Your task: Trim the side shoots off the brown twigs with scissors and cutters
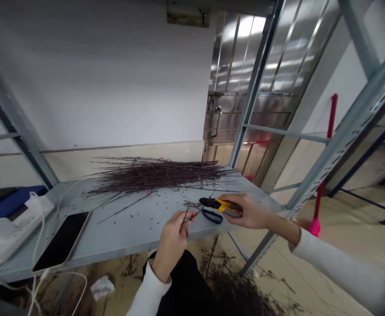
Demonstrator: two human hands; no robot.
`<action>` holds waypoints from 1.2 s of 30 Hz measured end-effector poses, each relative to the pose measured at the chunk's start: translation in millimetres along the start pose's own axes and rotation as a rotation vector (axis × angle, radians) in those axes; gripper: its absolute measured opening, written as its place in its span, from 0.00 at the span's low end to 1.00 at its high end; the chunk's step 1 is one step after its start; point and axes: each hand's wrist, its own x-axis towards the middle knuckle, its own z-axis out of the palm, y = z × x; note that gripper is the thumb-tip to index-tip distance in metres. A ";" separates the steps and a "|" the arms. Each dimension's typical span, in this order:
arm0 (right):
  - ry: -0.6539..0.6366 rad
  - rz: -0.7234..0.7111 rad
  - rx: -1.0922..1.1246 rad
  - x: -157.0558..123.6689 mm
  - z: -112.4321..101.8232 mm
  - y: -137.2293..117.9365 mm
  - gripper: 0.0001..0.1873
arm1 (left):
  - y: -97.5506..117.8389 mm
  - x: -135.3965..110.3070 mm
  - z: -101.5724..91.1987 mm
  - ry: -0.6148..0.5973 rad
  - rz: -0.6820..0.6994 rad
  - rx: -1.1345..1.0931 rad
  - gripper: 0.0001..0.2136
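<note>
My left hand [174,235] pinches a short piece of dark twig [190,216] above the shelf's front edge. In my right hand [250,211] is a pair of pliers [224,206] with yellow and black handles, its dark jaws pointing left toward the twig. Whether the jaws touch the twig I cannot tell. Under the pliers lie scissors [212,216] with dark blue handles, partly covered. Behind both hands a large heap of thin dark twigs [159,175] is spread across the shelf, and small cut bits are scattered in front of it.
A phone [62,240] on a cable lies on the grey shelf [126,226] at left, beside a white power strip [18,232] and a blue folder [11,204]. Metal uprights [256,83] frame the shelf. Twig debris [241,289] and a crumpled tissue [102,288] lie on the floor.
</note>
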 end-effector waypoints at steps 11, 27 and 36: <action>-0.406 0.405 0.976 -9.6 3.2 -7.5 0.15 | 0.5 4.4 -4.9 -0.030 0.149 0.093 0.19; -0.584 0.427 1.476 -13.0 28.3 -7.8 0.17 | 0.5 -0.1 -5.8 0.058 0.203 0.283 0.26; 0.087 0.272 0.046 -2.4 3.5 -45.4 0.09 | 6.8 -11.9 10.9 0.207 0.089 0.346 0.29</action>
